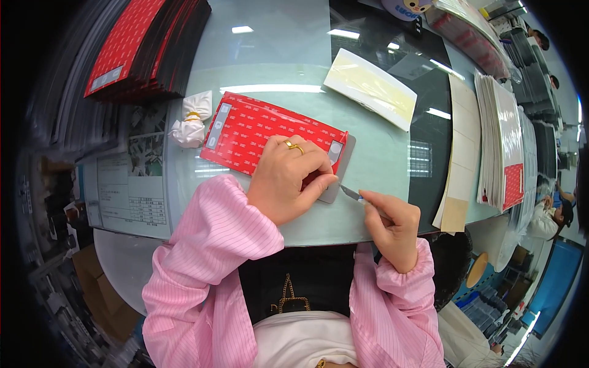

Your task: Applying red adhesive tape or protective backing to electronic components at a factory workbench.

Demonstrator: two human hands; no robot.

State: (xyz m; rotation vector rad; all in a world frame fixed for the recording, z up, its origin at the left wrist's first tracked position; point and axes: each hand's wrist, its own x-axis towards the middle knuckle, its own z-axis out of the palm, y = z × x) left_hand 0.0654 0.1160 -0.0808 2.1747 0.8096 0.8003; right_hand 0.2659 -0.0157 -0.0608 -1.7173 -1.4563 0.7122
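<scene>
A flat panel covered in printed red backing film (245, 126) lies slantwise on the glass tabletop, with grey cut-outs at its two ends. Its grey edge (348, 156) shows bare along the right end. My left hand (288, 175) rests over the panel's near side. Thumb and forefinger are pinched at the film's near right corner; the bit between them is mostly hidden. My right hand (396, 227) grips a small craft knife (351, 193), its blade pointing at that corner beside the left fingertips. Most of the knife's handle is inside the fist.
Left of the panel sits a crumpled white cloth bundle (190, 122). Stacked red-faced panels (132, 52) stand at the back left. A white-edged pale yellow pad (371, 89) lies beyond the panel. Beige strips (460, 147) and a stack of white sheets (494, 135) line the right side.
</scene>
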